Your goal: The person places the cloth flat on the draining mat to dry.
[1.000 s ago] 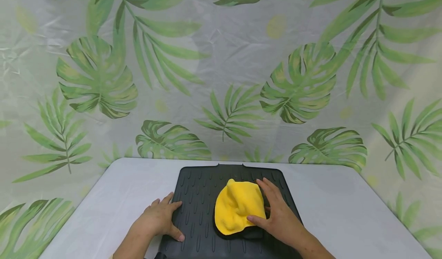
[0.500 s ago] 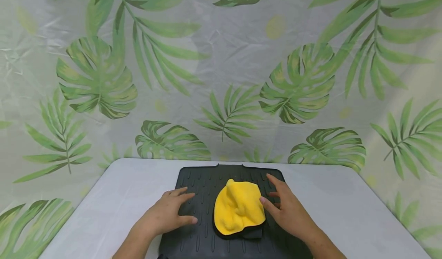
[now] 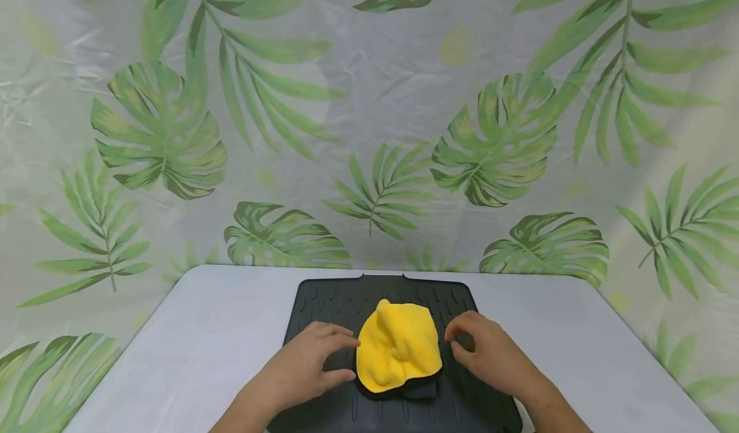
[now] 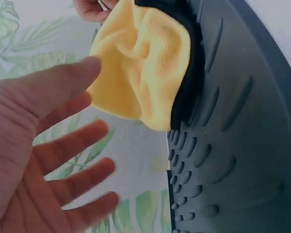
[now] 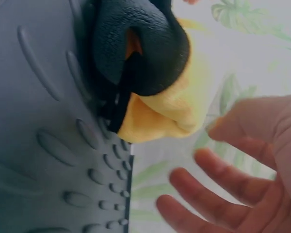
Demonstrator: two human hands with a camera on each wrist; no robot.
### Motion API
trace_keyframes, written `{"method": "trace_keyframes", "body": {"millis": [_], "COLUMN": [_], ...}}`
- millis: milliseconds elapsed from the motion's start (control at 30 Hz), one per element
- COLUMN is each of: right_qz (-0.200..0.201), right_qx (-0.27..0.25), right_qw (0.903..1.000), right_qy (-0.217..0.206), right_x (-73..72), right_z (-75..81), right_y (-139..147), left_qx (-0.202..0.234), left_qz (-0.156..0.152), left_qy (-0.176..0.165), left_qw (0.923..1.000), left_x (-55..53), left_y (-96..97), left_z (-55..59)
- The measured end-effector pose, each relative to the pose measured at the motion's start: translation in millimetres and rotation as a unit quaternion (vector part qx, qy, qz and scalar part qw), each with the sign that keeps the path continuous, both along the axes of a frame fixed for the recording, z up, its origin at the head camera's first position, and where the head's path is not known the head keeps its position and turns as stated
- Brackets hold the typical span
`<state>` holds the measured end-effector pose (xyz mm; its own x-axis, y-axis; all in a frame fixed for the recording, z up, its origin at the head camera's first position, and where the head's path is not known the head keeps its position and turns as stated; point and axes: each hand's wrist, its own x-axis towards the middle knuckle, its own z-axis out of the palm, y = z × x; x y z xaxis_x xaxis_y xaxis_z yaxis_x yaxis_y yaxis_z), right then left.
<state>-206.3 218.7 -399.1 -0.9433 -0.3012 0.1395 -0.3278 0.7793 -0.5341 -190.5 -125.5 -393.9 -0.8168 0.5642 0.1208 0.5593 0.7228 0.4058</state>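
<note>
A plush cloth (image 3: pixel 398 346), yellow on one face and dark grey on the other with a black edge, lies bunched in a mound on a black ridged mat (image 3: pixel 323 298). My left hand (image 3: pixel 314 359) is at the cloth's left side, thumb and fingers spread around that edge; whether the fingertips touch it I cannot tell. To the right of the cloth, apart from it, hovers my right hand (image 3: pixel 487 349) with loosely bent fingers and nothing in them. A rolled dark grey fold (image 5: pixel 140 48) of the cloth shows in the right wrist view.
The mat lies on a white table (image 3: pixel 231 311), its far edge near the table's back edge. Behind the table hangs a leaf-print curtain (image 3: pixel 392 112). White tabletop extends on both sides of the mat.
My left hand has left the mat's left edge and moved right to the cloth. My right hand has let go of the cloth, drawn back right, and bent its fingers.
</note>
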Motion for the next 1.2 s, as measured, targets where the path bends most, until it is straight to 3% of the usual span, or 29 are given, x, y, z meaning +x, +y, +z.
{"method": "trace_keyframes", "body": {"millis": [267,467,967,1200], "right_qz": [0.074,0.113,0.137,0.168], "right_qx": [0.03,0.039,0.035,0.021], "right_qw": [0.9945,0.9912,0.9899,0.9856], "right_qy": [-0.069,-0.057,0.007,-0.007], "right_x": [3.1,5.1,9.9,13.0], "right_z": [4.5,-2.8,-8.7,-9.1], "right_y": [2.8,-0.3,-13.7,-21.6], "left_qx": [-0.03,-0.044,-0.056,-0.074], "left_qz": [-0.024,-0.038,-0.046,-0.041], "left_qy": [-0.055,-0.074,-0.034,-0.028], "left_qw": [0.9977,0.9956,0.9968,0.996], "left_x": [2.3,4.1,6.3,7.2], "left_y": [3.8,15.1,28.6,34.8], "left_z": [-5.4,-13.0,-22.1,-26.9]}}
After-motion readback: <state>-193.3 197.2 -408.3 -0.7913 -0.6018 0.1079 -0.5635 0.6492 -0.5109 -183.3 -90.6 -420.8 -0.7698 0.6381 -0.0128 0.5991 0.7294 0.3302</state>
